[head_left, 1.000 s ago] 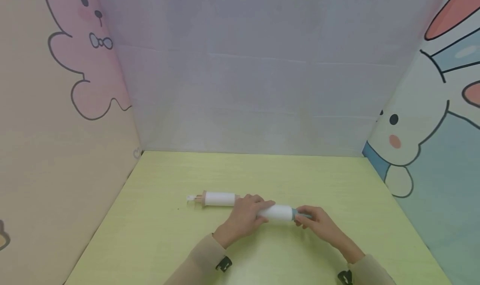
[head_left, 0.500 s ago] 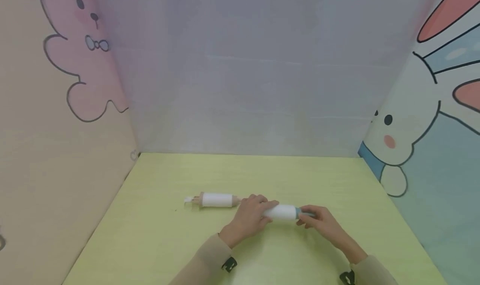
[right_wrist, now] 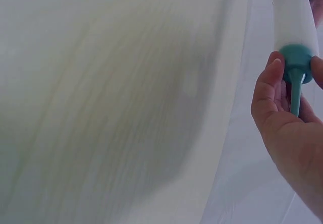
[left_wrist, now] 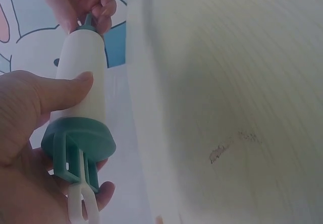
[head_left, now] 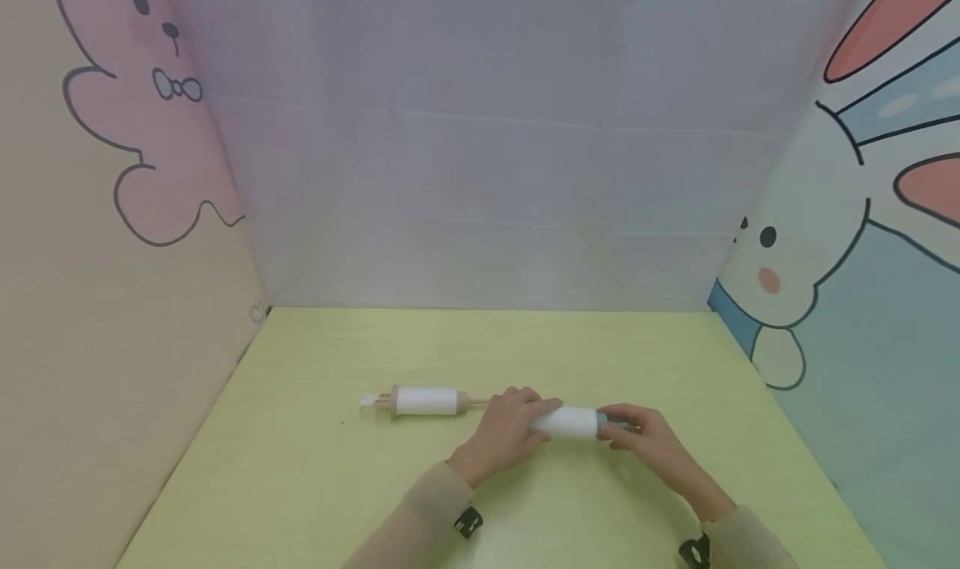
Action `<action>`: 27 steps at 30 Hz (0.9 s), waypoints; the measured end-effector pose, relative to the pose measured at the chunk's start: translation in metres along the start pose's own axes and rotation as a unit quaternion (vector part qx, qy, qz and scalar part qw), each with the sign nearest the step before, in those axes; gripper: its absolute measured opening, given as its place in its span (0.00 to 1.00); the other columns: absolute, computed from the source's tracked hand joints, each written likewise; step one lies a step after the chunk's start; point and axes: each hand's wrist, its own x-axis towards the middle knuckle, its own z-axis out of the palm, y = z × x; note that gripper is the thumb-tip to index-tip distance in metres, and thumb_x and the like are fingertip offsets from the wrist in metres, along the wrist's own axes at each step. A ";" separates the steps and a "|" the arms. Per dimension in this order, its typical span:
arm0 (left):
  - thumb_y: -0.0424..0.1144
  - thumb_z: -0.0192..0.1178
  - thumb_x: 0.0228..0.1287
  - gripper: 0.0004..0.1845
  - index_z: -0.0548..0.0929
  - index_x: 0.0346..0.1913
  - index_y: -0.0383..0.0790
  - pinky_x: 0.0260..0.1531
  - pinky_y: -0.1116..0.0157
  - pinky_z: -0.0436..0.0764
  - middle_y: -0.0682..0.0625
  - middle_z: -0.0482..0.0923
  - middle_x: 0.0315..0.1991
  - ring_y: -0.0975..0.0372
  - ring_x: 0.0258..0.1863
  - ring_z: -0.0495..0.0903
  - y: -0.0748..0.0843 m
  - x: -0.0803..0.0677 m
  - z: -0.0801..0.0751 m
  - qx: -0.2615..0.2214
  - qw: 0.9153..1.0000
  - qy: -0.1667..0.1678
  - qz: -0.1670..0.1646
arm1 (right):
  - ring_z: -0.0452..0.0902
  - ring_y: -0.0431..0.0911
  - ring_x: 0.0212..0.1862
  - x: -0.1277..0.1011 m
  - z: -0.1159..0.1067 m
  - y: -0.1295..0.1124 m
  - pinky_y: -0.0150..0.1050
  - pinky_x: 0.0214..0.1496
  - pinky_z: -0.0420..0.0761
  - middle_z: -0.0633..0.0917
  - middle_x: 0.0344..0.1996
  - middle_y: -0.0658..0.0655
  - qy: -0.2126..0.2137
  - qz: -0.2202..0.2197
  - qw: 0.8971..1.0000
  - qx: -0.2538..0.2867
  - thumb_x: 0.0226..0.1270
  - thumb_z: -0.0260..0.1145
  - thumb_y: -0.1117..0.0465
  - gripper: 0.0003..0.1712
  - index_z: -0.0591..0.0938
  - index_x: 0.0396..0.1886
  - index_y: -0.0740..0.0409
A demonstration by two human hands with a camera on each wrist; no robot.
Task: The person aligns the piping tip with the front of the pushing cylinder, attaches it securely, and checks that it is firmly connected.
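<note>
A white tube with teal ends (head_left: 567, 422) is held level above the yellow table. My left hand (head_left: 510, 436) grips its left part, thumb across the white barrel (left_wrist: 83, 57) in the left wrist view. Below that thumb, a teal flange (left_wrist: 78, 138) carries an open frame and a white loop (left_wrist: 83, 201). My right hand (head_left: 645, 440) pinches the teal end cap (right_wrist: 295, 60) between thumb and fingers, and a thin teal stem (right_wrist: 295, 95) points into the palm. A similar white tube with beige ends (head_left: 426, 401) lies to the left, its thin rod reaching behind my left hand.
The yellow table (head_left: 337, 486) ends at a pale back wall (head_left: 465, 177). Side panels with cartoon drawings stand left (head_left: 150, 319) and right (head_left: 885, 369). Black straps (head_left: 468, 521) sit on both wrists.
The head view has shifted slightly, so the table and beige-ended tube appear farther left. Both hands and the teal-ended tube appear a little farther right; both grips look unchanged.
</note>
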 end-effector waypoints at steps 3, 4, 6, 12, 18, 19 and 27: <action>0.47 0.66 0.55 0.26 0.76 0.58 0.59 0.37 0.64 0.71 0.55 0.78 0.45 0.60 0.42 0.75 0.003 0.007 0.005 0.001 1.000 0.009 -0.003 | 0.81 0.50 0.44 0.002 -0.002 0.004 0.38 0.43 0.81 0.77 0.53 0.69 0.022 0.015 1.000 0.007 0.65 0.62 0.55 0.26 0.75 0.56 0.69; 0.47 0.66 0.55 0.25 0.76 0.58 0.59 0.38 0.63 0.72 0.55 0.78 0.45 0.60 0.43 0.75 0.004 0.009 0.007 0.003 1.000 0.011 -0.004 | 0.81 0.50 0.44 0.003 -0.003 0.005 0.38 0.44 0.81 0.77 0.54 0.70 0.028 0.018 0.999 0.010 0.65 0.63 0.55 0.26 0.75 0.56 0.69; 0.46 0.66 0.55 0.25 0.76 0.58 0.58 0.40 0.61 0.72 0.55 0.78 0.45 0.60 0.43 0.75 0.006 0.013 0.010 0.006 1.000 0.015 -0.008 | 0.81 0.51 0.45 0.004 -0.004 0.007 0.39 0.44 0.81 0.76 0.55 0.69 0.039 0.026 0.999 0.015 0.64 0.63 0.55 0.26 0.75 0.57 0.67; 0.46 0.66 0.56 0.25 0.76 0.58 0.56 0.44 0.59 0.72 0.54 0.78 0.47 0.59 0.46 0.75 0.006 0.019 0.021 0.010 0.999 0.012 -0.029 | 0.81 0.52 0.47 0.010 -0.006 0.013 0.38 0.44 0.81 0.73 0.58 0.71 0.041 0.011 0.999 0.012 0.65 0.62 0.56 0.27 0.73 0.58 0.68; 0.45 0.66 0.56 0.25 0.75 0.59 0.56 0.45 0.58 0.72 0.54 0.78 0.47 0.59 0.47 0.75 0.001 0.022 0.033 0.005 0.999 0.015 -0.038 | 0.80 0.56 0.49 0.016 -0.005 0.018 0.39 0.43 0.82 0.72 0.57 0.73 0.040 -0.024 0.999 0.010 0.66 0.62 0.58 0.25 0.72 0.58 0.70; 0.45 0.65 0.56 0.25 0.75 0.59 0.57 0.45 0.58 0.72 0.54 0.78 0.47 0.59 0.46 0.74 0.000 0.022 0.035 0.006 0.999 0.015 -0.040 | 0.80 0.56 0.48 0.017 -0.005 0.019 0.39 0.42 0.82 0.73 0.57 0.73 0.044 -0.026 0.999 0.009 0.66 0.62 0.59 0.25 0.73 0.57 0.70; 0.43 0.64 0.56 0.24 0.76 0.58 0.56 0.46 0.57 0.71 0.54 0.78 0.47 0.58 0.47 0.74 -0.003 0.028 0.049 0.001 0.998 0.015 -0.061 | 0.79 0.57 0.49 0.029 -0.003 0.026 0.37 0.39 0.82 0.74 0.55 0.73 0.066 -0.014 0.997 -0.045 0.66 0.60 0.62 0.23 0.73 0.56 0.71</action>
